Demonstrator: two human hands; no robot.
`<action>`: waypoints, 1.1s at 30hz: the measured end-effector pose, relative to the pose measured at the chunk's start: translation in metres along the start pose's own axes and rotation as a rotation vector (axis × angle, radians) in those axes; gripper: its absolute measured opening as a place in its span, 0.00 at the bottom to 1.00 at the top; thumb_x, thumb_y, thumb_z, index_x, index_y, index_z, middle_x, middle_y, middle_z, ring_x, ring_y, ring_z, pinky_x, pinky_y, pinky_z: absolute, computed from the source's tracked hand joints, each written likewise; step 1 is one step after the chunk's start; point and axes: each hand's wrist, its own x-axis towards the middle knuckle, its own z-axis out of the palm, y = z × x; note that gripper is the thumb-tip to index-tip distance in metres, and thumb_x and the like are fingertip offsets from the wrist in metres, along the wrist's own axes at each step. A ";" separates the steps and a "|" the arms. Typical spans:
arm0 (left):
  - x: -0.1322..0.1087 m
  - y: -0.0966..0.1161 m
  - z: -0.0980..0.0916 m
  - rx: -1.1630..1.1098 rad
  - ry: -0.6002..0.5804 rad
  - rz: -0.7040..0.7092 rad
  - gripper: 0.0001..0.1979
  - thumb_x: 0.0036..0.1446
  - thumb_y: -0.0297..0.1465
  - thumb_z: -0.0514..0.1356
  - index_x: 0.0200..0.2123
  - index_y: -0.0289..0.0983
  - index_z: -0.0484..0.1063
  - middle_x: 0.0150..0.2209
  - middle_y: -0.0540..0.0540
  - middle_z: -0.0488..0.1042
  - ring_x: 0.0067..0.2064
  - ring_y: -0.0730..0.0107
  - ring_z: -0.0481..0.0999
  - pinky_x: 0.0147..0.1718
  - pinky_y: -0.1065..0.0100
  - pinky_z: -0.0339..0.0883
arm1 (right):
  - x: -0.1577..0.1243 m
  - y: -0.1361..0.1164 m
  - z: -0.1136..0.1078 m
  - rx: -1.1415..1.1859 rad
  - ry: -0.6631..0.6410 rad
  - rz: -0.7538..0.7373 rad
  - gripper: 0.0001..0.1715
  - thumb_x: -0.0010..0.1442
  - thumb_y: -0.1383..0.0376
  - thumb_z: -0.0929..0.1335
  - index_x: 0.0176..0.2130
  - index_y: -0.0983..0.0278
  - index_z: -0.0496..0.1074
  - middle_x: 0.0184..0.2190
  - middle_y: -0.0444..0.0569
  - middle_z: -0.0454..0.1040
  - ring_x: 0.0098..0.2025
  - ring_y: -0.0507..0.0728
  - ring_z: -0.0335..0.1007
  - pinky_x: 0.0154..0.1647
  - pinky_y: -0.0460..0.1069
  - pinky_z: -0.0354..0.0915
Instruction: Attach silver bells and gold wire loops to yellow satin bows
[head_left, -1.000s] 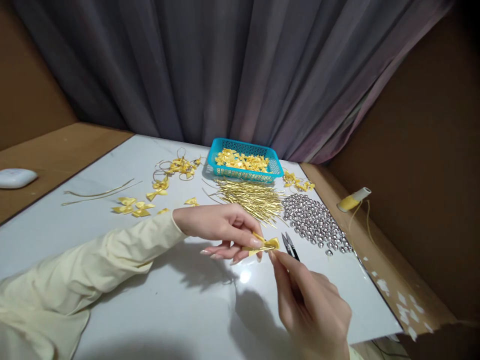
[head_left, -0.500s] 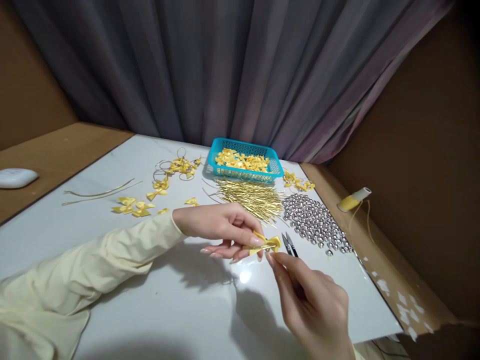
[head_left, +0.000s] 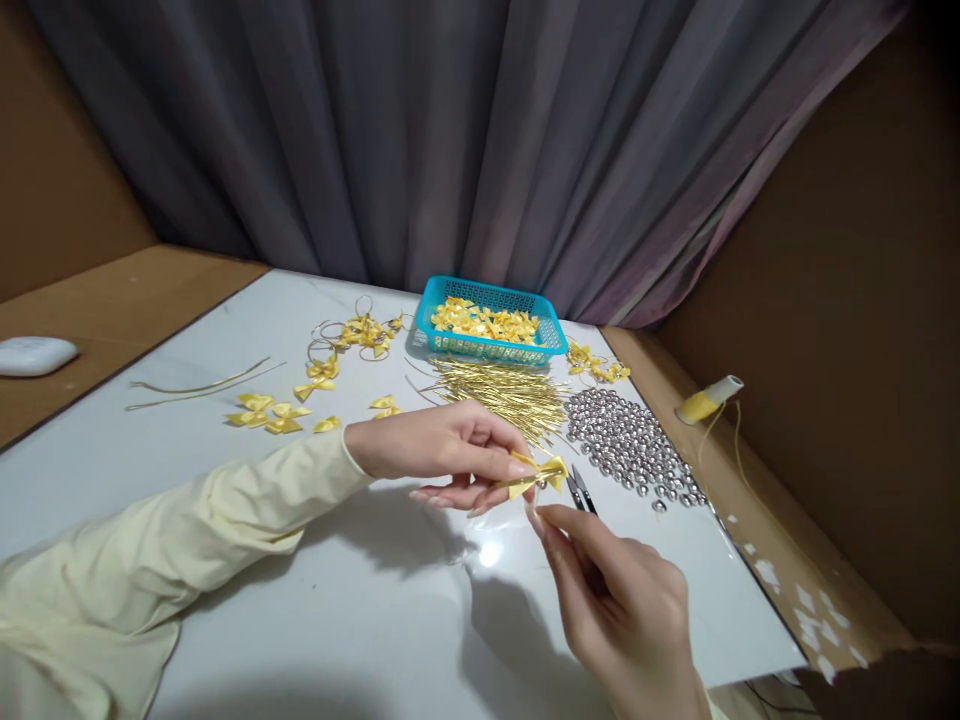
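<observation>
My left hand (head_left: 442,452) pinches a small yellow ribbon bow (head_left: 541,473) between thumb and fingers, just above the white table (head_left: 315,600). My right hand (head_left: 619,610) is below it, thumb and forefinger pinched together right under the bow; what they hold is too fine to make out. A pair of small black snips (head_left: 580,490) lies on the table just right of the bow. A pile of thin gold wire pieces (head_left: 506,397) and a heap of silver bells (head_left: 630,442) lie behind the hands.
A blue basket (head_left: 487,345) of yellow bows stands at the back. Loose yellow bows (head_left: 270,413) and bows with loops (head_left: 360,333) lie on the left. A yellow thread spool (head_left: 706,400) lies on the brown ledge on the right. A white object (head_left: 34,355) sits far left.
My left hand has lifted the bow slightly up and to the right. My right hand's pinch has followed beneath it.
</observation>
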 end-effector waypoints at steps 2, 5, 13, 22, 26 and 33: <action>0.001 0.000 0.000 0.007 0.017 0.001 0.09 0.61 0.33 0.52 0.35 0.33 0.68 0.18 0.54 0.63 0.12 0.83 0.54 0.09 0.79 0.48 | 0.001 0.000 0.000 0.009 -0.010 0.014 0.07 0.58 0.73 0.63 0.32 0.67 0.71 0.13 0.38 0.60 0.12 0.46 0.52 0.15 0.42 0.52; 0.002 -0.001 0.001 0.038 0.045 0.000 0.10 0.60 0.34 0.53 0.34 0.33 0.68 0.18 0.54 0.63 0.12 0.84 0.54 0.09 0.80 0.48 | 0.003 -0.002 -0.001 0.028 -0.035 0.084 0.09 0.59 0.71 0.61 0.33 0.66 0.70 0.13 0.37 0.55 0.12 0.46 0.48 0.13 0.42 0.48; 0.003 0.000 0.008 0.161 0.132 0.000 0.13 0.60 0.36 0.53 0.28 0.34 0.65 0.14 0.56 0.60 0.12 0.83 0.54 0.10 0.81 0.50 | 0.007 0.001 -0.003 0.138 -0.144 0.290 0.10 0.61 0.65 0.60 0.34 0.66 0.69 0.14 0.36 0.49 0.13 0.46 0.45 0.13 0.42 0.44; -0.002 0.001 0.023 0.585 0.250 0.184 0.13 0.61 0.29 0.50 0.27 0.32 0.67 0.17 0.52 0.67 0.15 0.83 0.62 0.16 0.81 0.57 | 0.005 0.005 -0.003 0.202 -0.221 0.369 0.09 0.62 0.63 0.60 0.34 0.64 0.65 0.16 0.36 0.51 0.16 0.47 0.45 0.15 0.42 0.45; -0.003 0.003 0.024 0.697 0.252 0.204 0.13 0.61 0.26 0.49 0.25 0.32 0.66 0.16 0.53 0.66 0.16 0.82 0.64 0.18 0.81 0.57 | 0.007 0.009 -0.002 0.176 -0.243 0.317 0.08 0.62 0.63 0.60 0.35 0.64 0.66 0.16 0.36 0.51 0.16 0.47 0.45 0.15 0.42 0.45; -0.003 0.004 0.026 0.812 0.272 0.260 0.13 0.60 0.25 0.49 0.24 0.33 0.65 0.19 0.52 0.68 0.19 0.80 0.65 0.20 0.78 0.56 | 0.011 0.014 -0.003 0.113 -0.278 0.218 0.08 0.62 0.64 0.60 0.36 0.64 0.65 0.15 0.35 0.53 0.14 0.47 0.49 0.15 0.41 0.48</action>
